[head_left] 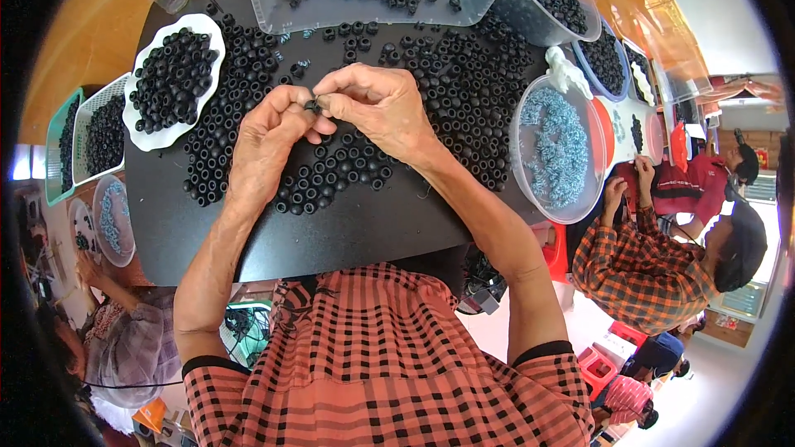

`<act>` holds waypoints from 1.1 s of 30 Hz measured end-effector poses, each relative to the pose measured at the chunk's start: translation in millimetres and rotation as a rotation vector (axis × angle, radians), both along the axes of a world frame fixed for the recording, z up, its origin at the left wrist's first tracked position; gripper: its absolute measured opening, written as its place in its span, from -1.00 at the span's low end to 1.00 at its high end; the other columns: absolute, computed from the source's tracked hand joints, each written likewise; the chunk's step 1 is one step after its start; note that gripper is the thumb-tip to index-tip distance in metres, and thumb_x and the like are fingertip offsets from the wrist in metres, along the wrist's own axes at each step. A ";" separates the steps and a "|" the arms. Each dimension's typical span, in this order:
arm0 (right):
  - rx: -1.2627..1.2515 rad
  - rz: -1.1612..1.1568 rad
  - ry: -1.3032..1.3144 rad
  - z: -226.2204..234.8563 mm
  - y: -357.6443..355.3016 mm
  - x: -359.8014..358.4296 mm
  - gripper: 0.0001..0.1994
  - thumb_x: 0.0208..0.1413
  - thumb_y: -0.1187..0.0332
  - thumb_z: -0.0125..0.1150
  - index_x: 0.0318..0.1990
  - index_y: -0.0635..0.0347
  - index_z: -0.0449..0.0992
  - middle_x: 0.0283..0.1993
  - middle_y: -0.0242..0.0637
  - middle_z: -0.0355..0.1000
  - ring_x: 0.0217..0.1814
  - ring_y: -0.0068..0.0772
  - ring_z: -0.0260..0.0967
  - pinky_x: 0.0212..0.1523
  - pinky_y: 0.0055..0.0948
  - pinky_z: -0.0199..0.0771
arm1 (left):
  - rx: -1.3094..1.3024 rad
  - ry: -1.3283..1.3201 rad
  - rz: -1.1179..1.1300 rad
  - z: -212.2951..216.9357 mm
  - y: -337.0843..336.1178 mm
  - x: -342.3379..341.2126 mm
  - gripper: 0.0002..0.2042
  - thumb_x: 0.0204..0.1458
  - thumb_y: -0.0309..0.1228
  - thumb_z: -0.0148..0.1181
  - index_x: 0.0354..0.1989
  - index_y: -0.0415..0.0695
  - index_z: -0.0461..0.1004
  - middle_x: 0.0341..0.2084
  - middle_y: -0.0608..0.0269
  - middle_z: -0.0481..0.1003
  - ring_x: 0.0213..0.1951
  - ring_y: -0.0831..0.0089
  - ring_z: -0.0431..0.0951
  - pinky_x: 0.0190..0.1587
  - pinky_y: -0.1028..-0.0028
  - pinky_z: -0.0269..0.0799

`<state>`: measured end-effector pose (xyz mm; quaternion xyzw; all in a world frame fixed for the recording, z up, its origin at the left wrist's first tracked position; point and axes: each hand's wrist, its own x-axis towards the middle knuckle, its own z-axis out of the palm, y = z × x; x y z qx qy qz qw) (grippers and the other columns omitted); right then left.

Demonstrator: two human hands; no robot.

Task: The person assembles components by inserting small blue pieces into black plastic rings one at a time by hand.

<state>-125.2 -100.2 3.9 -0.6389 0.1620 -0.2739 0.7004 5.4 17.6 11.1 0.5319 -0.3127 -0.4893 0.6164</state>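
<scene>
Both hands pinch one small black ring above the bench

We find the left hand (267, 139) and right hand (377, 103) with fingers pressed together on a black ring (313, 104); we judge it light, stiff, smooth, best nipped at its rim; loose black rings (464, 91) cover the matte black bench (348, 228), pale blue bits fill a clear bowl (530, 199)

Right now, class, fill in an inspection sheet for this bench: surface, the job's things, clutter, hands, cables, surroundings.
Surface: black table top, mostly covered.
Job's things: small black ring pinched between both hands; loose black rings spread around.
Clutter: white scalloped dish, clear tray, round tub of pale blue bits.
Hands: left hand and right hand meet at fingertips.
Cables: nothing seen.
Surroundings: person in checked shirt alongside.
</scene>
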 end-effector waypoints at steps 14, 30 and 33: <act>-0.316 -0.050 0.041 4.8 2.5 -1.1 -0.90 0.05 0.57 0.18 -0.27 0.31 0.58 -0.33 -0.37 0.47 -0.38 -0.67 0.41 -0.37 -0.68 0.43 | -0.013 -0.028 -0.012 1.4 0.4 -1.9 -0.89 0.17 -0.47 -0.03 -0.24 -0.21 0.40 -0.42 0.31 0.52 -0.38 0.64 0.44 -0.24 0.64 0.35; -0.019 -0.110 -0.121 -4.0 16.0 8.1 -0.86 -0.01 0.60 0.19 -0.25 0.37 0.54 -0.28 -0.29 0.45 -0.38 -0.63 0.44 -0.40 -0.63 0.46 | -0.082 -0.193 0.003 -2.4 3.0 -0.7 -0.89 0.18 -0.46 -0.05 -0.19 -0.20 0.34 -0.38 0.39 0.40 -0.31 0.62 0.39 -0.16 0.58 0.34; -0.131 -0.078 -0.167 -8.9 9.1 7.5 -0.82 -0.05 0.60 0.21 -0.24 0.34 0.55 -0.24 -0.28 0.45 -0.38 -0.61 0.43 -0.38 -0.61 0.46 | -0.073 0.108 0.025 -1.3 -0.2 -2.3 -0.91 0.17 -0.48 -0.04 -0.22 -0.20 0.36 -0.37 0.34 0.43 -0.34 0.58 0.44 -0.19 0.57 0.39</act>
